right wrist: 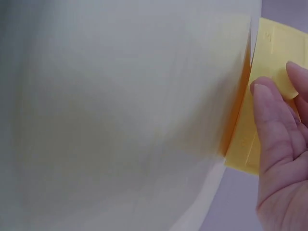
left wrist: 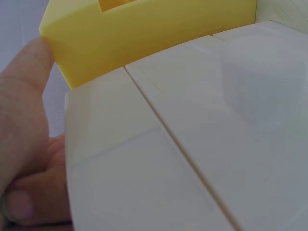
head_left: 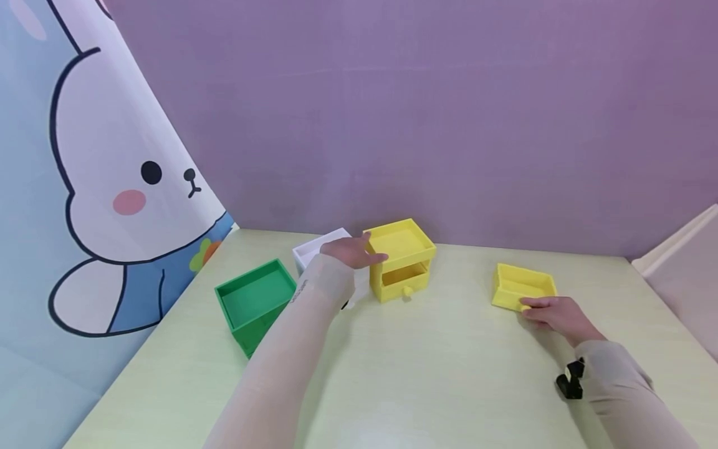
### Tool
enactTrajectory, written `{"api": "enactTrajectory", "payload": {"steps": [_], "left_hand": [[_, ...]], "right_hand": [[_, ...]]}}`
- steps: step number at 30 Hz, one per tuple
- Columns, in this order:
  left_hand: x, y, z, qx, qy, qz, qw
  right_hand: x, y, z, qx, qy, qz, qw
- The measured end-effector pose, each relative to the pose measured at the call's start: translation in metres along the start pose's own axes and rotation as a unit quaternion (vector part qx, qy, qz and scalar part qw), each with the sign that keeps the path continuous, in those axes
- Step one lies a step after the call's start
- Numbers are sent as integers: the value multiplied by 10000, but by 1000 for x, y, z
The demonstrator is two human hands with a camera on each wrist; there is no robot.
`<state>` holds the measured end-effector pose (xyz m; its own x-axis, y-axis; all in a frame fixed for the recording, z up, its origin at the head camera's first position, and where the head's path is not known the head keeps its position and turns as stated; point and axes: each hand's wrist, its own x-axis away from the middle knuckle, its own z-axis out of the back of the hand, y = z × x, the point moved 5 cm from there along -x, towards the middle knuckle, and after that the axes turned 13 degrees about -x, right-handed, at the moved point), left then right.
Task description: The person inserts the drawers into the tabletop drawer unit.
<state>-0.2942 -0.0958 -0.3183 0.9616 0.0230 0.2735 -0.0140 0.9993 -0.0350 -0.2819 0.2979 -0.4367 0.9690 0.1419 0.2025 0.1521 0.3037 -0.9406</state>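
My left hand (head_left: 349, 251) reaches across the white drawer box (head_left: 320, 243) to the yellow mini drawer cabinet (head_left: 399, 246). Its thumb and a finger are spread against the cabinet's upper left side. In the left wrist view an extended finger (left wrist: 29, 62) meets the cabinet's corner, while other fingers are partly hidden behind the white box. The cabinet's upper slot is vacant above a lower drawer with a round knob. On the right, my right hand (head_left: 558, 317) pinches the knob of a loose yellow drawer (head_left: 523, 284) between thumb and finger. The drawer is open-topped, close over the table.
A green drawer box (head_left: 258, 299) stands left of the white one, partly behind my left forearm. The pale table (head_left: 437, 374) meets a purple backdrop (head_left: 421, 125) at its back edge. A rabbit-print cloth (head_left: 123, 162) hangs on the left, and a pale panel (head_left: 687, 280) stands at right.
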Motion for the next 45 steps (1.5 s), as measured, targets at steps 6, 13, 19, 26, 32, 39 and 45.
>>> {"api": "enactTrajectory", "payload": {"steps": [6, 13, 19, 26, 32, 39, 45], "left_hand": [[2, -1, 3, 126, -6, 28, 9999], [6, -1, 8, 194, 38, 40, 9998], [5, -1, 10, 165, 31, -17, 9999], [5, 0, 9, 136, 48, 12, 9999], [2, -1, 7, 100, 14, 45, 9999], [-1, -1, 6, 155, -11, -30, 9999], [-4, -1, 6, 43, -5, -46, 10000]], "right_hand": [[5, -15, -5, 596, 91, 142, 9981], [12, -34, -18, 1283, 198, 630, 9895], [17, -45, -30, 1539, 250, 722, 9851], [25, -54, -54, 1363, 332, 1127, 9837], [28, -62, -74, 1237, 214, 1453, 9814], [33, -64, -96, 984, -12, 1539, 9832], [37, -68, -114, 902, -326, 1769, 9795]]}}
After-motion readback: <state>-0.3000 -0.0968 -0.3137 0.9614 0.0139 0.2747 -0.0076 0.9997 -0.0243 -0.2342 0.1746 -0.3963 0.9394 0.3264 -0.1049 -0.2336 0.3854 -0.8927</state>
